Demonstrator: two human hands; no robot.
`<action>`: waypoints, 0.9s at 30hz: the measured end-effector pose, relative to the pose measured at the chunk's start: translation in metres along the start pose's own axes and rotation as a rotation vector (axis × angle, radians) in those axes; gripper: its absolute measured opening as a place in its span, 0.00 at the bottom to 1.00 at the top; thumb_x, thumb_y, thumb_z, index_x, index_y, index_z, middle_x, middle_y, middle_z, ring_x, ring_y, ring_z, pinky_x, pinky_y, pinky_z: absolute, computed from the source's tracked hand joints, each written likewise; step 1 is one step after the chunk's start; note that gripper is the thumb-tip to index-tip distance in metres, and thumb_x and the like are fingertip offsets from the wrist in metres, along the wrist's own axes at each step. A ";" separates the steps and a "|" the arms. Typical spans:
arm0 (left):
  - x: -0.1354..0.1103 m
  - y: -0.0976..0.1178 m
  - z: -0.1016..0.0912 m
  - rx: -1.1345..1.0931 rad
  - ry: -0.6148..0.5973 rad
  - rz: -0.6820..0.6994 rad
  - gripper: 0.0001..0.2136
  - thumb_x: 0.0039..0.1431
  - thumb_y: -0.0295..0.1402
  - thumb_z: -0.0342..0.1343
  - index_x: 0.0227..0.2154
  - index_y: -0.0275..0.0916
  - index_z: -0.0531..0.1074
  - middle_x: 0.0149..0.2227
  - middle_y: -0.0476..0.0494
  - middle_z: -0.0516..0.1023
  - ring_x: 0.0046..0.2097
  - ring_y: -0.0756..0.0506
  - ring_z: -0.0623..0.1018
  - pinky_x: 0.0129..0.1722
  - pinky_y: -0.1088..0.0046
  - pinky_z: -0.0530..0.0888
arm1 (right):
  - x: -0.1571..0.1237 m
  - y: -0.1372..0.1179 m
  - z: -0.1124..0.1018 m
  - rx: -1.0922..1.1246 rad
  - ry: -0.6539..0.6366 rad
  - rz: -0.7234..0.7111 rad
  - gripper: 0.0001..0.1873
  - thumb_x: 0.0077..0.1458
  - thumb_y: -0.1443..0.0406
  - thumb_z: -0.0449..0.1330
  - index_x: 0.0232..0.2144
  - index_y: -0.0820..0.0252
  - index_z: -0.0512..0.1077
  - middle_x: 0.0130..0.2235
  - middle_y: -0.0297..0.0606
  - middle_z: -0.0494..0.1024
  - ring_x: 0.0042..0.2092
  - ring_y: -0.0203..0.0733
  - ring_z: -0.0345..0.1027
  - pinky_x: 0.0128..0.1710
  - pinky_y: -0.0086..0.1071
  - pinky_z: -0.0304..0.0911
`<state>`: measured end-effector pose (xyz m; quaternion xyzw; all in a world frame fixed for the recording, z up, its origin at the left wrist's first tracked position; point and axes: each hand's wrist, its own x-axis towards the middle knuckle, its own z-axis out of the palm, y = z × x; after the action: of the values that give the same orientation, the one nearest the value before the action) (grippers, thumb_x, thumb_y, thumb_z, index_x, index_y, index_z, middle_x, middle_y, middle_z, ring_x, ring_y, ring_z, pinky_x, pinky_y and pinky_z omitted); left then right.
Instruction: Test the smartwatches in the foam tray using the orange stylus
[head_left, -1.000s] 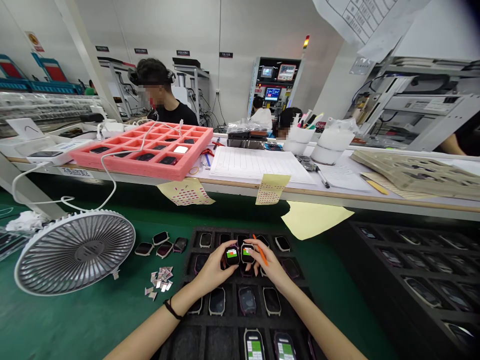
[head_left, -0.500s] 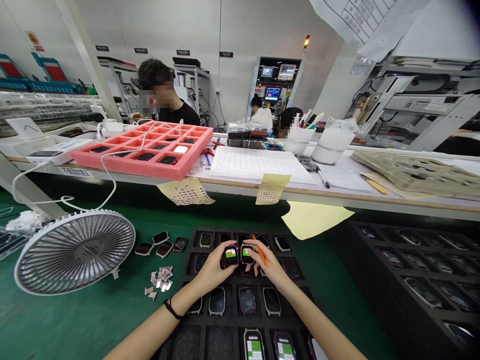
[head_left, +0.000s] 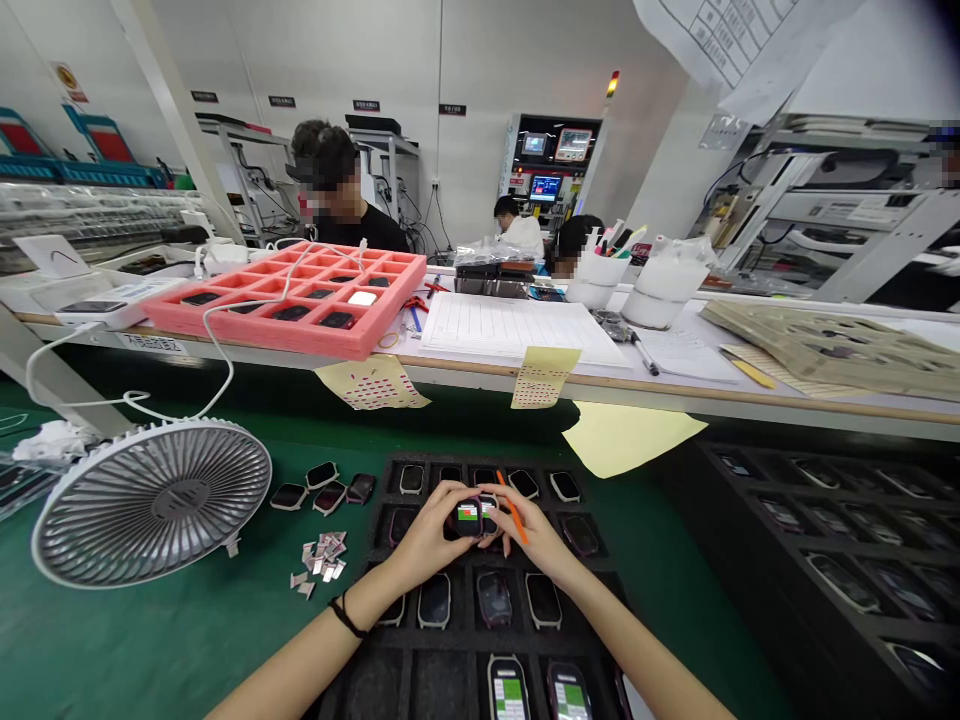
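Note:
My left hand (head_left: 435,527) is closed round a smartwatch (head_left: 468,517) without a strap, its screen lit green, white and red. My right hand (head_left: 531,527) grips a second lit smartwatch (head_left: 488,513), partly covered by the first one and by my fingers. An orange pen-like stick (head_left: 513,507) is also tucked in the right hand. Both hands are above a black foam tray (head_left: 469,560) with watch faces in its compartments. Two watches near me, a pale-framed one (head_left: 508,690) and a darker one (head_left: 568,692), show green-and-white screens; other screens are dark.
Left of the tray lie several loose watches (head_left: 328,497), small metallic pieces (head_left: 324,560) and a round fan (head_left: 154,503). A second black tray (head_left: 847,560) stands at the right. A shelf ahead carries a pink foam tray (head_left: 360,340) and papers (head_left: 517,325). Co-workers (head_left: 337,190) sit beyond.
The two watches have come together; the left one moved right and now overlaps the other. The right hand's fingers and the orange stick shifted slightly left.

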<state>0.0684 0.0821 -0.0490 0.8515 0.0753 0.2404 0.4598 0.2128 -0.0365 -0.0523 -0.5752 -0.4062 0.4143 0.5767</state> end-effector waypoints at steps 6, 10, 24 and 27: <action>-0.003 -0.005 0.001 0.061 0.010 0.077 0.26 0.50 0.19 0.55 0.52 0.44 0.63 0.52 0.41 0.68 0.54 0.41 0.69 0.53 0.61 0.69 | -0.003 0.002 0.005 0.001 -0.027 -0.007 0.25 0.53 0.56 0.59 0.53 0.52 0.66 0.46 0.43 0.74 0.28 0.38 0.75 0.19 0.26 0.65; -0.003 -0.003 0.001 0.106 0.090 0.077 0.25 0.49 0.20 0.56 0.51 0.42 0.65 0.50 0.40 0.71 0.52 0.41 0.71 0.52 0.60 0.70 | -0.005 -0.004 0.005 0.017 -0.067 -0.040 0.24 0.55 0.57 0.57 0.54 0.53 0.66 0.43 0.43 0.76 0.29 0.39 0.74 0.19 0.25 0.64; -0.001 0.008 -0.003 0.100 0.151 0.177 0.26 0.45 0.20 0.58 0.49 0.43 0.67 0.49 0.41 0.74 0.50 0.40 0.72 0.50 0.57 0.69 | -0.011 -0.026 0.010 0.292 -0.149 0.062 0.20 0.53 0.59 0.61 0.49 0.54 0.71 0.43 0.40 0.76 0.40 0.42 0.72 0.40 0.38 0.70; -0.001 0.006 -0.002 0.135 0.159 0.196 0.24 0.47 0.22 0.59 0.49 0.42 0.67 0.49 0.40 0.75 0.50 0.40 0.72 0.49 0.57 0.69 | -0.013 -0.029 0.011 0.266 -0.138 0.044 0.20 0.54 0.59 0.61 0.49 0.54 0.71 0.44 0.40 0.76 0.41 0.43 0.72 0.40 0.39 0.70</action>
<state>0.0661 0.0800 -0.0439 0.8621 0.0443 0.3452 0.3684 0.1982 -0.0451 -0.0235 -0.4725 -0.3736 0.5157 0.6093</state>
